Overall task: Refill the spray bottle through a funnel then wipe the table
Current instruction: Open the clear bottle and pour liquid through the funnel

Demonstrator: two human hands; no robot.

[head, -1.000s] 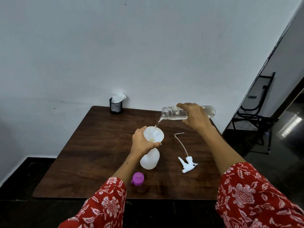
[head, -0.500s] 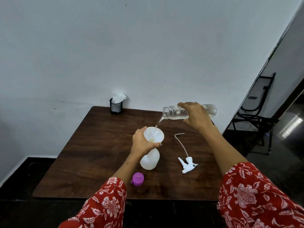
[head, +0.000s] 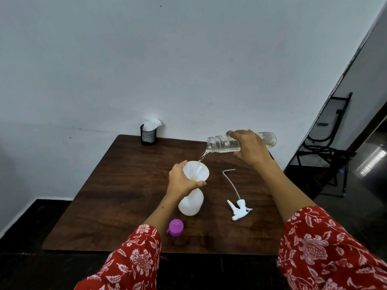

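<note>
Right now the right hand (head: pixel 250 148) is gripping a clear bottle (head: pixel 222 144) around its middle, fingers curled over the top and thumb underneath. The bottle's long axis is lying almost level, its open mouth pointing away from the palm toward the person's left and dipping slightly, its base sticking out past the back of the hand. A thin stream of water (head: pixel 201 158) is falling from the mouth into the white funnel (head: pixel 196 172).

The left hand (head: pixel 181 182) is wrapping around the funnel's outer wall, thumb along the far rim and fingertips curling round the near side (one dark nail is showing there). The funnel is sitting upright, wide end up, in the neck of the white spray bottle (head: pixel 191 203), which is standing on the brown table (head: pixel 117 197) directly beneath the left fingers.

Beside the right forearm, the white trigger sprayer (head: pixel 238 208) is lying on its side, its dip tube running away toward the wall. Near the left wrist a purple cap (head: pixel 176 227) is resting. Well beyond both hands, a black mesh cup (head: pixel 148 137) holding white tissue (head: pixel 152 123) is standing at the table's far edge.
</note>
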